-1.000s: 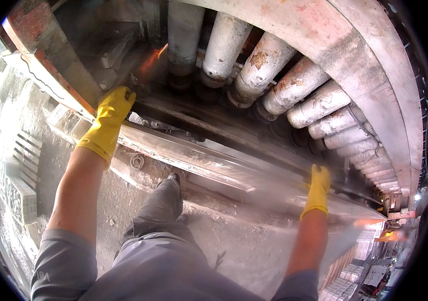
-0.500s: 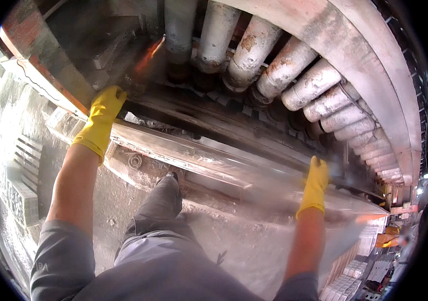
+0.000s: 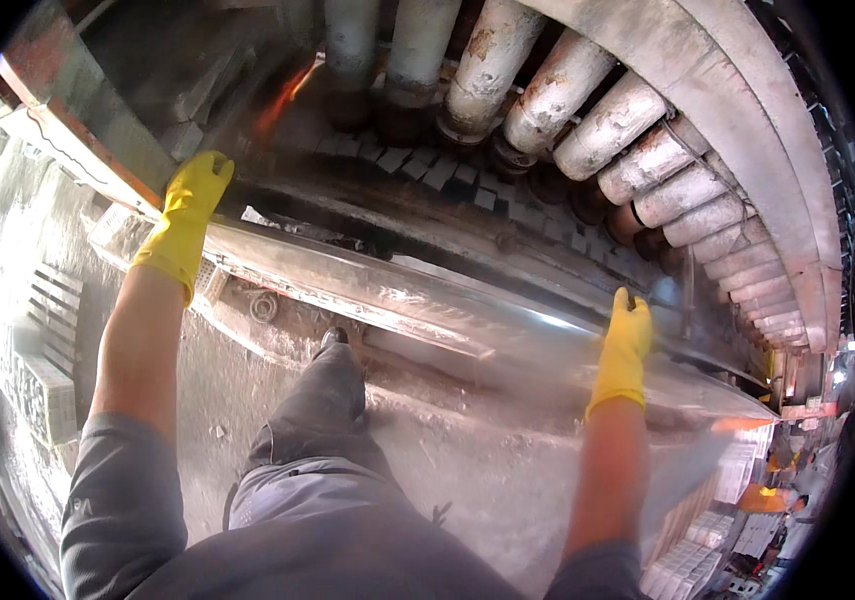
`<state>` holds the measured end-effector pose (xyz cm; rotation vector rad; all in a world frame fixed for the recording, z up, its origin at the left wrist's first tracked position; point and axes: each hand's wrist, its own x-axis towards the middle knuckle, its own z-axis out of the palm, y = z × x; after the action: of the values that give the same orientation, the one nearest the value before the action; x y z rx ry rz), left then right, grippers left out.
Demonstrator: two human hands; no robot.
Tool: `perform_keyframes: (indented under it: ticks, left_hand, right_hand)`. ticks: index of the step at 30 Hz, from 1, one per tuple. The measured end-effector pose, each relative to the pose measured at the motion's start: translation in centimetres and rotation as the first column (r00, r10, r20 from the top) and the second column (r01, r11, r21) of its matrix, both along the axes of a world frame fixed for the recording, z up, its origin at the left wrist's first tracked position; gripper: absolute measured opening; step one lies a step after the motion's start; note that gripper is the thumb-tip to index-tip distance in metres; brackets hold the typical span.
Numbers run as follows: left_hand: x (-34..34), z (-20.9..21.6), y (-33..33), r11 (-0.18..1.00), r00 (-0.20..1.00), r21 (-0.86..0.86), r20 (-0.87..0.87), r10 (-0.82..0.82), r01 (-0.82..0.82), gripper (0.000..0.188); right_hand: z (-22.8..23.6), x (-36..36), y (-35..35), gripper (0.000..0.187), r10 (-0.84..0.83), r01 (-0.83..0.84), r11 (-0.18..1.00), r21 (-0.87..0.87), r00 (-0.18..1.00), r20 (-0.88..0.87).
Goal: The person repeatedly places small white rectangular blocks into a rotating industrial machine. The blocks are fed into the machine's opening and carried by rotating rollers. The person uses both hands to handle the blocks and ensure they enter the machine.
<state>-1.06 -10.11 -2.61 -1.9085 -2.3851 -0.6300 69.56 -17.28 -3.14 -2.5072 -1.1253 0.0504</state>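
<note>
Beside the rust-stained cylinders (image 3: 490,70), we find the long metal rail (image 3: 467,250), with the yellow-gloved left hand (image 3: 193,190) and right hand (image 3: 624,342) well apart along it, seemingly for balance, fingers curled, though we cannot tell whether they grip.

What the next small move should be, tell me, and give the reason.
Probably ease the left hand slightly rightward, along the metal rail, away from the slanted beam: that hand sits close beside the beam's lower end, with little room on that side. Whether it grips anything is hard to tell.
</note>
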Motion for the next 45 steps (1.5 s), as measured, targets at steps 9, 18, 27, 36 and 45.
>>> perform_keyframes:
  ticks: [9,18,27,36,45]
  left_hand:
    - [-0.9,-0.5,-1.8,1.0,1.0,-0.018,-0.01,-0.002,0.002,0.035]
    - [-1.2,0.1,-5.5,0.998,0.999,-0.016,-0.004,-0.054,0.054,0.034]
    - [-1.0,1.6,-8.9,0.965,0.988,-0.218,-0.01,-0.154,0.148,0.035]
    - [-0.2,-3.2,-4.6,0.868,0.888,-0.194,0.048,-0.457,0.457,0.041]
    - [-7.6,-20.9,10.4,0.936,0.95,-0.345,0.311,0.038,0.075,0.042]
  right_hand:
    - [1.1,-1.5,-2.3,0.057,-0.009,0.012,0.999,0.038,0.998,-0.063]
    - [1.3,-3.1,-6.0,0.053,-0.047,0.057,0.996,0.07,0.988,-0.144]
    - [-1.0,-2.8,-9.3,0.061,-0.251,0.249,0.968,0.037,0.954,0.163]
    - [-1.4,-11.7,-10.2,0.057,-0.268,0.266,0.96,-0.088,0.963,-0.011]
    - [-3.9,-12.6,-12.5,0.058,-0.272,0.271,0.962,-0.026,0.962,0.001]
